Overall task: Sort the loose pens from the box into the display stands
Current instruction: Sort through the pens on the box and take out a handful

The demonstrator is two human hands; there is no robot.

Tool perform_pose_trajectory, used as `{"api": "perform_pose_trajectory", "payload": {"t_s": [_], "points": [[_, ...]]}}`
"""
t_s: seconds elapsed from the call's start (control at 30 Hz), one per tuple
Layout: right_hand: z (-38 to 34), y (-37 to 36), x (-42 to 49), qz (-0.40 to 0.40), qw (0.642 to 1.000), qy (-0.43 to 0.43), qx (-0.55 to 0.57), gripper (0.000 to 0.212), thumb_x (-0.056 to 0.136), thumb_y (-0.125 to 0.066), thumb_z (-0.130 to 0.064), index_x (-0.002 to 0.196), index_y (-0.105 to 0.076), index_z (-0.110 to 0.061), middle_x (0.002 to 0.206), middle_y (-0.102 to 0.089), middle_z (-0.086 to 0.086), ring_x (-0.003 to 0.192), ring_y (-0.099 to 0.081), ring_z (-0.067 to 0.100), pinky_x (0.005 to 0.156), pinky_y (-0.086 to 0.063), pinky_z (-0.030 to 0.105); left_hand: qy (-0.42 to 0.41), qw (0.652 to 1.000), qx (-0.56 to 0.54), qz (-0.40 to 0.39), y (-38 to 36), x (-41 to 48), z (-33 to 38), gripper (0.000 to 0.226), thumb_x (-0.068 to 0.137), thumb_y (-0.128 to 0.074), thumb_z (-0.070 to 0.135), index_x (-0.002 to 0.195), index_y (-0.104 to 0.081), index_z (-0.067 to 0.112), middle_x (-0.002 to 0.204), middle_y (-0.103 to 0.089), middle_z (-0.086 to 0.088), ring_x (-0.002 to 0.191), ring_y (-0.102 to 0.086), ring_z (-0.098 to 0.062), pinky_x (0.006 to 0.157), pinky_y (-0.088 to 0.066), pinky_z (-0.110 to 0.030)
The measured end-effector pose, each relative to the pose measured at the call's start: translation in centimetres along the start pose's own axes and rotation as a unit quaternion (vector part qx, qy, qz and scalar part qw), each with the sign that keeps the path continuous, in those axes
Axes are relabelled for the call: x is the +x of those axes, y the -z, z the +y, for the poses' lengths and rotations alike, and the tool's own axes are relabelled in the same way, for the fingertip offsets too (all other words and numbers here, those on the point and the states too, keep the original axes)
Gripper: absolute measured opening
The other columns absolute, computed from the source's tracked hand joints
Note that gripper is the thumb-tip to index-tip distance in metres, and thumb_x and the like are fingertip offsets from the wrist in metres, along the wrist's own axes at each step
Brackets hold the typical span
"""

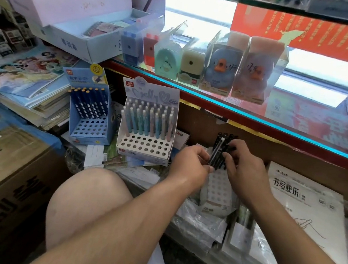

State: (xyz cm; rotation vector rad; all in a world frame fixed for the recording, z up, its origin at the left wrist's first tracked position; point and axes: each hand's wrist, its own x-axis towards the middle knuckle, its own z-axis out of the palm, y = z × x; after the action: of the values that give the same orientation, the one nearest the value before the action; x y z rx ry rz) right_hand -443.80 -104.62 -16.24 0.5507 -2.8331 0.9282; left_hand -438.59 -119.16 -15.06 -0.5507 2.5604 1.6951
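Your left hand (189,163) and right hand (242,167) are both gripping the black pens (220,151), right of the white stand (145,148).

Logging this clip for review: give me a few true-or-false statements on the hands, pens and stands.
1. Both hands, left hand and right hand, touch the bundle of black pens. True.
2. The white cardboard display stand holding pastel pens is completely full. False: its front rows of holes are empty.
3. The blue cardboard display stand holds dark blue pens in its back rows. True.
4. The blue stand sits right of the white one. False: it sits left.
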Motion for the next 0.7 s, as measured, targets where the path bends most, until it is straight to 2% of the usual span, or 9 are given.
{"api": "perform_pose_trajectory", "payload": {"t_s": [0.1,0.27,0.37,0.47,0.57,0.7], "points": [[0.0,0.1,-0.1,-0.006,1.0,-0.003,-0.022,0.021,0.101,-0.059,-0.026,0.122,-0.056,-0.023,0.103,-0.069,-0.001,0.083,-0.06,0.012,0.071,-0.055,0.033,0.002,1.0,0.002,-0.001,0.0,0.0,0.0,0.015,0.091,-0.075,0.015,0.089,-0.063,0.021,0.081,-0.062,0.005,0.076,-0.059,-0.011,0.073,-0.053,-0.03],[-0.3,0.3,0.2,0.011,0.999,-0.038,0.0,0.031,0.097,-0.065,-0.028,0.127,-0.059,-0.019,0.106,-0.066,-0.005,0.086,-0.057,0.006,0.069,-0.042,0.018,0.002,1.0,0.0,-0.005,0.0,-0.1,0.0,0.019,0.091,-0.074,0.013,0.085,-0.06,0.025,0.077,-0.059,0.007,0.072,-0.057,-0.008,0.067,-0.048,-0.028],[-0.5,1.2,0.0,0.076,0.99,-0.05,0.106,0.022,0.097,-0.065,-0.032,0.116,-0.059,-0.022,0.094,-0.064,-0.007,0.084,-0.062,0.006,0.066,-0.051,0.021,-0.001,1.0,-0.008,-0.013,0.1,-0.1,0.2,0.016,0.092,-0.074,0.013,0.088,-0.062,0.023,0.076,-0.059,0.008,0.072,-0.057,-0.006,0.063,-0.045,-0.024],[-1.1,2.3,-0.2,0.071,0.967,-0.036,0.241,0.014,0.096,-0.066,-0.033,0.106,-0.064,-0.024,0.092,-0.067,-0.002,0.085,-0.068,0.015,0.073,-0.061,0.032,-0.016,0.999,-0.019,-0.033,0.1,-0.4,0.5,0.016,0.092,-0.073,0.013,0.092,-0.062,0.025,0.078,-0.06,0.009,0.074,-0.058,-0.003,0.064,-0.045,-0.021],[-1.6,3.1,-0.3,0.05,0.969,-0.007,0.243,0.014,0.092,-0.072,-0.026,0.104,-0.066,-0.023,0.089,-0.069,-0.003,0.082,-0.068,0.012,0.073,-0.06,0.025,-0.049,0.997,-0.023,-0.054,-0.1,-0.7,0.7,0.016,0.093,-0.072,0.013,0.099,-0.064,0.026,0.088,-0.065,0.007,0.081,-0.061,-0.003,0.067,-0.048,-0.02],[-1.7,3.8,-0.2,0.067,0.97,-0.01,0.232,0.009,0.091,-0.073,-0.024,0.097,-0.066,-0.024,0.085,-0.068,-0.003,0.079,-0.068,0.013,0.071,-0.061,0.029,-0.079,0.995,-0.028,-0.055,-0.2,-0.9,1.0,0.023,0.092,-0.074,0.017,0.091,-0.063,0.037,0.089,-0.067,0.01,0.087,-0.064,-0.006,0.078,-0.056,-0.027]]}}
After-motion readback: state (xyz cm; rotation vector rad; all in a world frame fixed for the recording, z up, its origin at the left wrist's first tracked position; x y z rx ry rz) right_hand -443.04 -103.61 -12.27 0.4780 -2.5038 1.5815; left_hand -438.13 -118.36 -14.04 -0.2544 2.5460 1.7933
